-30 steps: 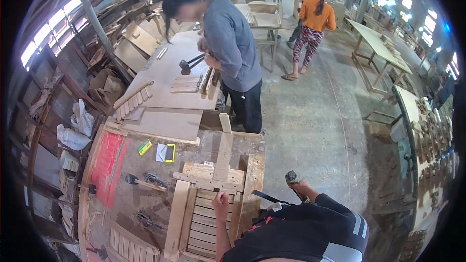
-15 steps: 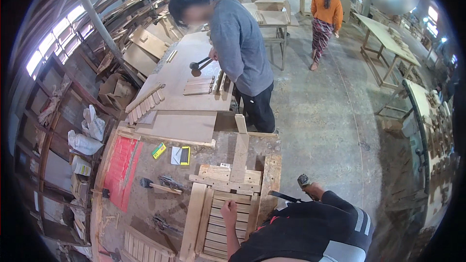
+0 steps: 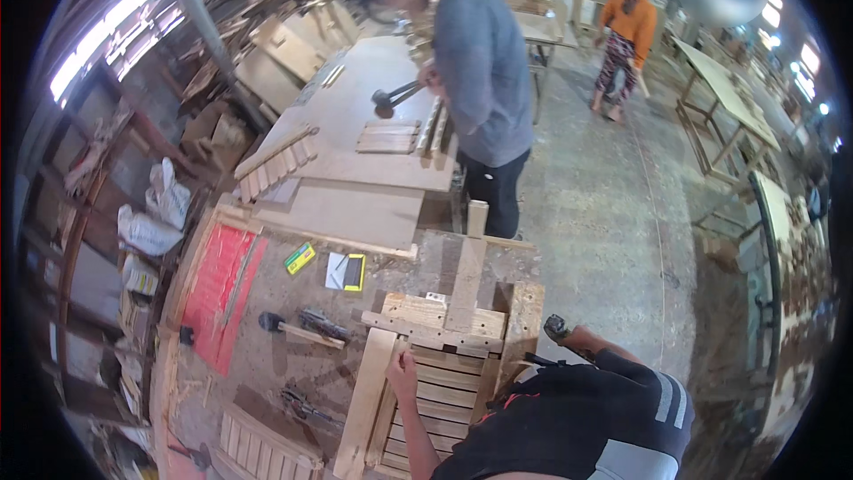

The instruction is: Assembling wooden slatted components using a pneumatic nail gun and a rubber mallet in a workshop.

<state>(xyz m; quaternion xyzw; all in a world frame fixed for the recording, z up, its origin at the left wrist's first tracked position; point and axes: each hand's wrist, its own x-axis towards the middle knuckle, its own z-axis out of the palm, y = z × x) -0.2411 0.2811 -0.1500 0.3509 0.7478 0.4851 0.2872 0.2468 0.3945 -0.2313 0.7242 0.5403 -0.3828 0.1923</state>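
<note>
My left hand (image 3: pixel 402 373) is at the lower centre of the frame, over the upper left corner of the slatted wooden panel (image 3: pixel 437 398). Its fingers are curled in close together; I cannot tell whether they pinch something small, since the tips blur into the pale wood. The panel lies on the workbench (image 3: pixel 262 378), its lower right part hidden beneath my dark shirt (image 3: pixel 569 418). Along its top runs a wooden crossbar (image 3: pixel 431 334) dotted with holes, and a long board (image 3: pixel 357 409) lies along its left.

My right hand (image 3: pixel 583 341), right of centre, is closed around a dark-headed tool (image 3: pixel 555 329); its grip is covered by my hand, and I cannot make out what kind it is.

Left of the panel lie a mallet (image 3: pixel 306 332) and two dark metal tools (image 3: pixel 306 407), too small to tell. A second slatted piece (image 3: pixel 267 446) is cut off by the lower edge. At upper centre a co-worker (image 3: pixel 484 71) in grey holds another mallet (image 3: pixel 386 105), the gripping hand partly obscured. The orange-topped person (image 3: pixel 629 22) at upper right is smeared by blur.
</note>
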